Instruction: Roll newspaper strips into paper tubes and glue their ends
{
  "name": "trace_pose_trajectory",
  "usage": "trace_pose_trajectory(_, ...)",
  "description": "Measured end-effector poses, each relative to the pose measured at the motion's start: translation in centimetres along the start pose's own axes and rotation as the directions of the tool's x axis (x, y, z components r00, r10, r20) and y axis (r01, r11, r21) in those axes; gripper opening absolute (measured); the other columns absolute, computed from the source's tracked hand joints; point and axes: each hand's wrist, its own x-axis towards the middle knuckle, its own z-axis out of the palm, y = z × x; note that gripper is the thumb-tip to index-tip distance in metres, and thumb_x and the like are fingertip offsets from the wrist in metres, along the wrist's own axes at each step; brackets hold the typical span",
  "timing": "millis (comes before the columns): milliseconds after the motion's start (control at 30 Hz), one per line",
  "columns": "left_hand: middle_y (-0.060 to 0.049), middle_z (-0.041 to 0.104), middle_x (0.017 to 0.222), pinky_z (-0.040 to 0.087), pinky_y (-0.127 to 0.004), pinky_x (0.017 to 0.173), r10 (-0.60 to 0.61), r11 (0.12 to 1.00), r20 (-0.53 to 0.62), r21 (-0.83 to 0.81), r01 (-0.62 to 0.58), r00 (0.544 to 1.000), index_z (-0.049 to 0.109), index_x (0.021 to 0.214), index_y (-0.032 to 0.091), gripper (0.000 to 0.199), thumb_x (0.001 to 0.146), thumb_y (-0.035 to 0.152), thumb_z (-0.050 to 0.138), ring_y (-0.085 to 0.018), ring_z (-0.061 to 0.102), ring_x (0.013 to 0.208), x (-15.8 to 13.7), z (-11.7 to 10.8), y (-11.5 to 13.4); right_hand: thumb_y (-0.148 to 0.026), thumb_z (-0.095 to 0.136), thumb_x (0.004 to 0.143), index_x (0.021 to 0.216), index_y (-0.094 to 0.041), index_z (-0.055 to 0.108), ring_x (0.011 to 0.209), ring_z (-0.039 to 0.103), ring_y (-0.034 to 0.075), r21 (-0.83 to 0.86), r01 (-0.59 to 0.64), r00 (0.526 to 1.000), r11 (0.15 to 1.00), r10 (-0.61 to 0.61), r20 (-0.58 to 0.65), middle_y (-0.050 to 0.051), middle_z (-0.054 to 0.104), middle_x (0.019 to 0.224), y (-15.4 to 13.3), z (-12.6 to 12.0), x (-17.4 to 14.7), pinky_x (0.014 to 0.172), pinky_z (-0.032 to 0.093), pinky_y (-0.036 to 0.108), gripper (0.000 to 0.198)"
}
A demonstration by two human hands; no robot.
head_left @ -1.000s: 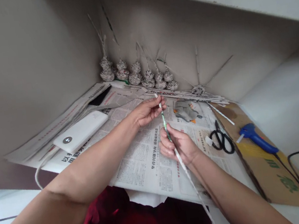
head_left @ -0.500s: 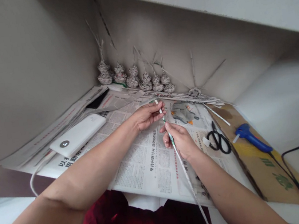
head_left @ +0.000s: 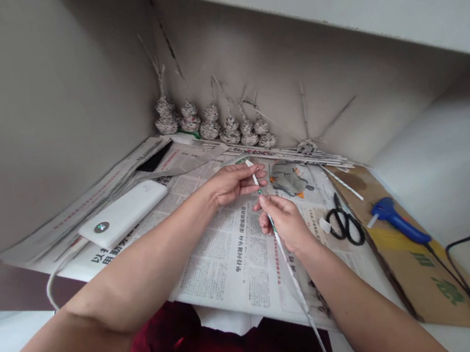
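A long, thin rolled-paper stick (head_left: 296,283), white with green marks, slants up from my lap across both hands. My right hand (head_left: 283,219) pinches it between thumb and fingertips a little below its upper end. Farther up, my left hand (head_left: 236,183) holds the tip between the thumb and the loosely stretched fingers. Both hands are just above the newspaper (head_left: 215,259) spread over the table.
Several woven paper gourds (head_left: 209,123) stand along the back wall, near a pile of paper sticks (head_left: 288,154). Left lies a white power bank (head_left: 122,212) with a cable. Right are black scissors (head_left: 345,225) and a blue glue gun (head_left: 401,222) on cardboard (head_left: 428,260).
The green marks on the stick have shifted, so it has turned in my fingers. My left fingers have straightened slightly. The hands stay in nearly the same place.
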Motion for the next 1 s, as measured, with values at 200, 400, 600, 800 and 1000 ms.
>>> trace_pose_trajectory(200, -0.009, 0.069, 0.09, 0.058, -0.023, 0.065, 0.004, 1.0, 0.018, -0.028, -0.003, 1.0, 0.064, 0.096, 0.012, 0.014, 0.086, 0.01, 0.054, -0.015, 0.069, 0.077, -0.32, 0.33, 0.1, -0.054, 0.058, 0.079, 0.074, -0.018, 0.06, 0.037, 0.045, 0.009, -0.092, 0.031, 0.999, 0.995, -0.034, -0.025, -0.003, 0.051, 0.046, -0.08, -0.08, -0.12, 0.037, 0.035, 0.019, 0.037)
trace_pose_trajectory(400, -0.011, 0.069, 0.089, 0.057, -0.023, 0.069, -0.001, 1.0, -0.026, -0.028, 0.0, 1.0, 0.062, 0.084, 0.009, 0.011, 0.086, 0.008, 0.052, -0.014, 0.069, 0.076, -0.3, 0.59, 0.1, -0.055, 0.059, 0.077, 0.074, -0.018, 0.06, 0.037, 0.043, 0.008, -0.12, 0.039, 0.998, 0.992, -0.045, -0.045, -0.003, 0.05, 0.044, -0.05, -0.08, -0.13, 0.036, 0.037, 0.019, 0.037)
trace_pose_trajectory(600, -0.008, 0.068, 0.084, 0.057, -0.023, 0.071, -0.005, 1.0, -0.04, -0.026, 0.004, 0.999, 0.064, 0.087, 0.01, 0.014, 0.086, 0.006, 0.05, -0.015, 0.069, 0.077, -0.14, 0.38, 0.18, -0.055, 0.057, 0.079, 0.075, -0.018, 0.06, 0.036, 0.042, 0.008, -0.077, 0.031, 0.999, 0.997, -0.034, -0.028, -0.004, 0.049, 0.044, -0.01, 0.05, -0.19, 0.036, 0.036, 0.019, 0.037)
trace_pose_trajectory(800, -0.006, 0.066, 0.076, 0.057, -0.022, 0.069, -0.012, 0.999, -0.047, -0.053, 0.01, 0.999, 0.064, 0.09, 0.009, 0.014, 0.086, 0.005, 0.051, -0.016, 0.07, 0.076, -0.15, 0.47, 0.12, -0.054, 0.059, 0.077, 0.074, -0.018, 0.061, 0.036, 0.04, 0.008, -0.071, 0.036, 0.998, 0.997, -0.039, -0.042, -0.004, 0.048, 0.043, -0.23, 0.18, -0.31, 0.035, 0.036, 0.019, 0.037)
trace_pose_trajectory(1000, -0.006, 0.067, 0.077, 0.057, -0.021, 0.072, -0.006, 0.994, -0.019, -0.11, 0.003, 1.0, 0.062, 0.081, 0.008, 0.012, 0.084, 0.002, 0.052, -0.016, 0.07, 0.079, 0.1, 0.14, -0.08, -0.052, 0.059, 0.079, 0.074, -0.018, 0.061, 0.037, 0.039, 0.007, -0.028, 0.013, 0.999, 1.0, -0.014, -0.035, -0.005, 0.047, 0.044, -0.29, 0.21, -0.37, 0.035, 0.034, 0.018, 0.035)
